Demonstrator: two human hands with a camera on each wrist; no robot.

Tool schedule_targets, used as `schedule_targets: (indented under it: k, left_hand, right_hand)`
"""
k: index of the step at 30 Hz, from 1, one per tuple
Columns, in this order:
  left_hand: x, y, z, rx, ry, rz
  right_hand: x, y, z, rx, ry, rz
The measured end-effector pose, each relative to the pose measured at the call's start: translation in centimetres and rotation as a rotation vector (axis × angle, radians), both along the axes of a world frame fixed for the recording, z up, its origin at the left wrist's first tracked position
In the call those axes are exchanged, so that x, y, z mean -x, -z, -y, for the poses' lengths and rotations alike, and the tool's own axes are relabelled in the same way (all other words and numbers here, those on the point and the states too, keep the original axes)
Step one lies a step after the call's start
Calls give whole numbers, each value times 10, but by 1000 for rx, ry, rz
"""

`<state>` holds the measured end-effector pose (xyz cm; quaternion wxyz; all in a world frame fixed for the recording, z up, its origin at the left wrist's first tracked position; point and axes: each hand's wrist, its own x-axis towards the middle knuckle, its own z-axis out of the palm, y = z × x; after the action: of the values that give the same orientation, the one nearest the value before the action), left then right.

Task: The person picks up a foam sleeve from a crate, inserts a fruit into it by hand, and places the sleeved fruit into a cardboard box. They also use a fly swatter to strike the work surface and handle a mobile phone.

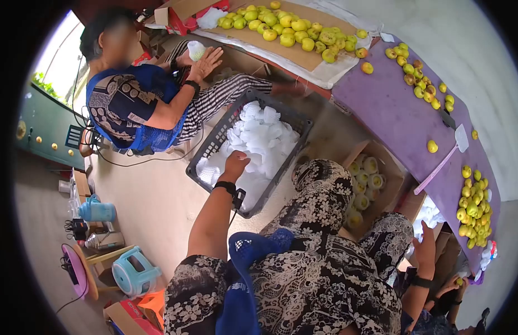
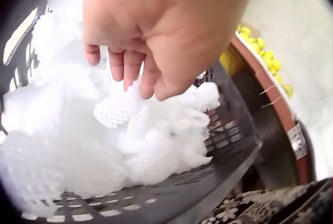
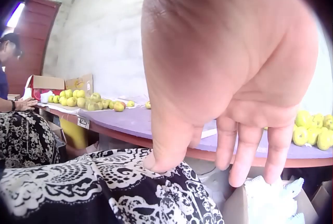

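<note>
In the head view, the left hand point(image 1: 236, 165) is over a black crate point(image 1: 210, 146) heaped with white foam nets point(image 1: 261, 135). The left wrist view shows the same hand point(image 2: 161, 31) with thumb and fingertips together at the peak of one foam net point(image 2: 117, 110), which it pinches. The right hand point(image 1: 424, 251) hangs beside the patterned trouser leg. Up close in the right wrist view, that hand point(image 3: 229, 73) has loosely extended fingers and holds nothing; a box of white foam nets point(image 3: 270, 203) stands beyond the fingertips.
A carton of netted fruit point(image 1: 362, 190) stands right of the crate. Yellow-green fruit point(image 1: 287, 28) lies on the curved purple table point(image 1: 382, 84), with a fly swatter point(image 1: 438, 167). Another person point(image 1: 125, 100) sits at upper left, holding netted fruit. A blue stool point(image 1: 137, 272) stands lower left.
</note>
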<state>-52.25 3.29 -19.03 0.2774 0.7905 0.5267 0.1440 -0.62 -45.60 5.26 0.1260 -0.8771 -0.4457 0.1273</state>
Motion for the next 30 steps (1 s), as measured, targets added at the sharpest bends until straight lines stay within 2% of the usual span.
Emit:
schedule_targets:
  k: [1,2,3,4,5,7,9,10,12,17,19,20,21,22,23,25,26,27,29,30]
  left_hand:
    - [-7,-38,6,111,-240,292]
    - [-17,-72,11,96,-216,291]
    - [-28,-102,16,133,-170,367]
    - [-43,-132,25,175,-116,441]
    - [-60,-157,37,172,-74,436]
    - [-100,-198,70,259,88,676]
    - [-141,-237,108,436,253,858]
    - [-160,-248,125,504,351,948]
    - [-190,-259,155,568,449,960]
    - [-231,-286,210,782,647,957]
    - [-234,-290,213,856,694,941]
    - [-238,-293,212,996,638,893]
    - [-238,-296,212,1137,582,837]
    - [-242,-295,215,1029,535,812]
    - [-246,-296,218,1033,551,797]
    - [-257,-309,231,431,659,912]
    - [-261,-319,236,334,755,920]
    - [-268,-331,244,349,789,919]
    - [-278,-346,262,290,1060,627]
    - [-284,-347,270,287,1092,517]
  right_hand:
    - [5,-4,-8,-13,-32,102]
    - [18,-17,-26,-32,-16,78]
    - [37,-35,-49,-68,12,15]
    - [51,-40,-64,-250,-125,81]
    - [68,-49,-82,-324,-174,4]
    - [102,-68,-109,-332,-246,-115]
    - [129,-87,-129,-403,-397,-17]
    - [138,-92,-134,-447,-450,19]
    - [152,-101,-138,-574,-435,19]
    - [144,-84,-111,-555,-269,-23]
    - [128,-77,-93,-721,-182,-251]
    - [119,-72,-84,-798,-106,-440]
    - [114,-71,-76,-805,-91,-436]
    - [110,-70,-69,-805,-58,-476]
    - [107,-69,-62,-806,-22,-516]
    - [106,-67,-54,-774,-23,-496]
    - [109,-68,-55,-722,-100,-321]
    - [109,-69,-54,-660,-167,-142]
    - [115,-75,-55,-748,-234,-174]
    - [117,-78,-55,-794,-245,-121]
